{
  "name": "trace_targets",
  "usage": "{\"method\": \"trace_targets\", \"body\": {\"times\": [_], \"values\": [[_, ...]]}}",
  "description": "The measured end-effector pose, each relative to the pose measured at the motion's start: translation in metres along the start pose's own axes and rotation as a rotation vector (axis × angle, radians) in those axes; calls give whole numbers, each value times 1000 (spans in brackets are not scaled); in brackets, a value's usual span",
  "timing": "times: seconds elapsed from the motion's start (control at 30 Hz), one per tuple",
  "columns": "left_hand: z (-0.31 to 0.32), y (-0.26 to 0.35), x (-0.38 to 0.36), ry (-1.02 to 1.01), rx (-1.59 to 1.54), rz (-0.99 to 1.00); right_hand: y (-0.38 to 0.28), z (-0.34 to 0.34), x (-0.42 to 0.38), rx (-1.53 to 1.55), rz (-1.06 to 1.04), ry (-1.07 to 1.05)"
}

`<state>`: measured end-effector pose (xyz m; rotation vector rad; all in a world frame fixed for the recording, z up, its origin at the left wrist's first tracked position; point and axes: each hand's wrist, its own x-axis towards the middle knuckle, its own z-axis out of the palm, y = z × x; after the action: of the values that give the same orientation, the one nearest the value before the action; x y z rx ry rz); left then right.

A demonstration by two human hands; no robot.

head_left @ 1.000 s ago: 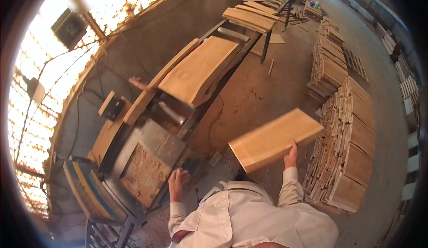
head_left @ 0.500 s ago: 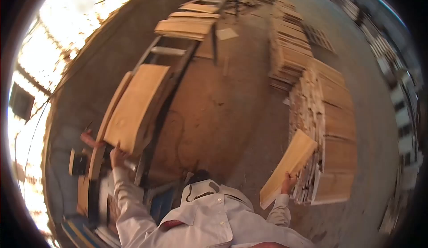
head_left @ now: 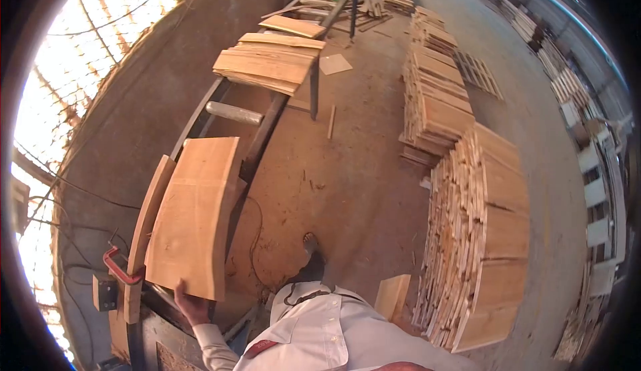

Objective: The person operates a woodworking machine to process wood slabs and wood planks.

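Note:
On the roller stand at left lies a wide wooden board (head_left: 193, 217), its grain running lengthwise. My left hand (head_left: 192, 305) is closed on the near end of this board, one digit on the top face and the rest partly hidden at the edge. A smaller wooden board (head_left: 392, 295) shows beside my right side, its lower part cut off by my shirt. My right hand is hidden. Along the wide board's left side runs a narrow wooden strip (head_left: 150, 214), with a red clamp (head_left: 121, 266) at its near end.
Tall stacks of boards (head_left: 491, 237) stand at right, with another stack (head_left: 437, 97) behind. More boards (head_left: 267, 64) lie across the far rollers, past a bare metal roller (head_left: 234, 113). A cable (head_left: 257, 237) trails over the floor, and my foot (head_left: 310, 243) shows there.
My view has shifted, so the stand and stacks appear lower. My right hand has gone out of sight, and the smaller board is now lower, near my side. My left hand stays at the wide board's end.

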<state>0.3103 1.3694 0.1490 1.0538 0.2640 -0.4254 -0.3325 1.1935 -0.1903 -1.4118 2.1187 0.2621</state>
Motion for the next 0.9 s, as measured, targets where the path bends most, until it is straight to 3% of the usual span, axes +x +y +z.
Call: {"method": "trace_targets", "body": {"times": [0.17,0.27,0.37,0.6,0.67,0.8,0.87,0.9], "values": [[111,10,-3,-19,45,131,-112,-32,36,-4,19,-68],[167,16,11,34,16,99,-171,-65,59,10,26,-89],[239,12,17,-71,-95,14,-230,-106,81,58,31,-60],[355,-39,101,-185,-113,110,-254,-82,261,186,-102,151],[400,-57,117,-215,-117,100,-273,-97,311,188,-93,119],[514,-100,153,-290,-11,114,-350,-150,349,334,-45,174],[595,-115,149,-282,54,81,-358,-141,390,138,-80,191],[628,-121,148,-322,130,92,-364,-148,397,215,-27,153]]}}
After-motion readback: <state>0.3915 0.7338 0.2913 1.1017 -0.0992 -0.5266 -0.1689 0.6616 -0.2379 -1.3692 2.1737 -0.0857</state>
